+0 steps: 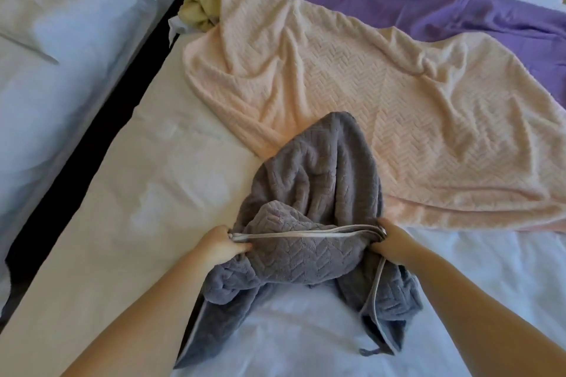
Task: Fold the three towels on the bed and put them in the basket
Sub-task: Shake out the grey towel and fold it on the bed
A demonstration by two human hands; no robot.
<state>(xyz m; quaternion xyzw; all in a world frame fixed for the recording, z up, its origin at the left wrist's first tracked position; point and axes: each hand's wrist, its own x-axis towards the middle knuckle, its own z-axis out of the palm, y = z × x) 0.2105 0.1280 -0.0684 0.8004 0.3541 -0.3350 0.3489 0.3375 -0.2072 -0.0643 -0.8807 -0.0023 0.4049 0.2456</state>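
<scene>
White bed (pixel 137 193): grey towel (pixel 321 180) overlaps pink towel (pixel 352 86), which overlaps purple towel (pixel 444 9).

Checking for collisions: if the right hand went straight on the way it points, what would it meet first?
The right hand grips the grey towel; its bunched folds come first, likely.

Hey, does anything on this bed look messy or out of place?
Yes. A yellow cloth sits crumpled at the far edge of the bed, partly under the peach towel, which lies wrinkled and askew over the purple towel. The gray towel is bunched between the left hand and right hand.
</scene>
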